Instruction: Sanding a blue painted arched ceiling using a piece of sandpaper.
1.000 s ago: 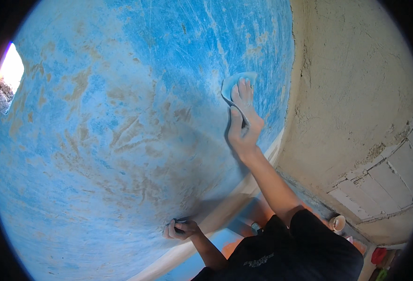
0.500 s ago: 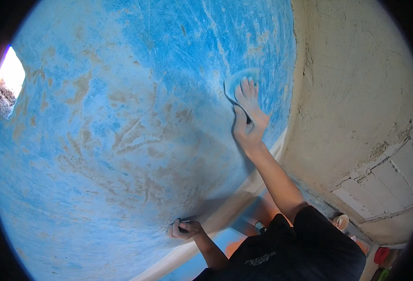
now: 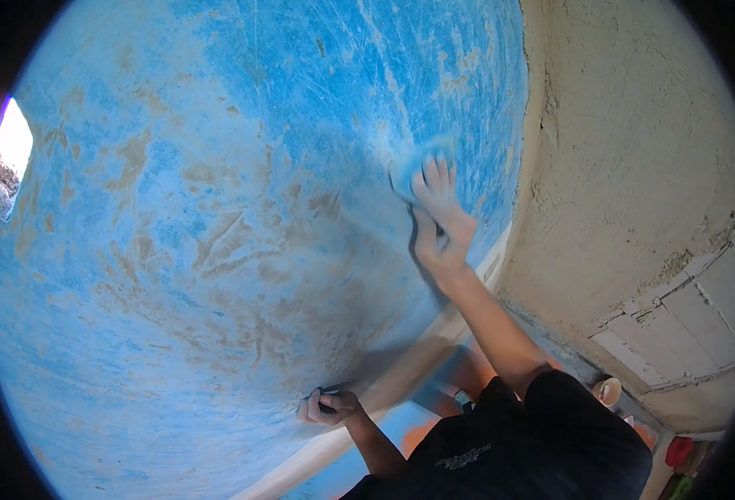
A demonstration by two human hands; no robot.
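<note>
My right hand (image 3: 441, 217) lies against the blue painted wall (image 3: 242, 167), its fingers stretched flat over a thin, light-blue sheet of sandpaper (image 3: 423, 158). The sheet is blurred by motion, and its upper edge stands out beyond my fingertips. The thumb is set apart from the fingers, lower on the wall. My left hand (image 3: 330, 407) is closed low on the wall, close to its pale lower border. Its fingers curl round a small dark thing, mostly hidden in the grip.
Scuffs and brown patches mark the blue wall, with a bright opening (image 3: 13, 154) at far left. A rough beige plastered wall (image 3: 634, 133) meets it on the right. Below stand a pale cup (image 3: 607, 392) and a red thing (image 3: 679, 452).
My right hand and the sandpaper have slid slightly down and left on the wall. The left hand stays in place. The view has shifted a little.
</note>
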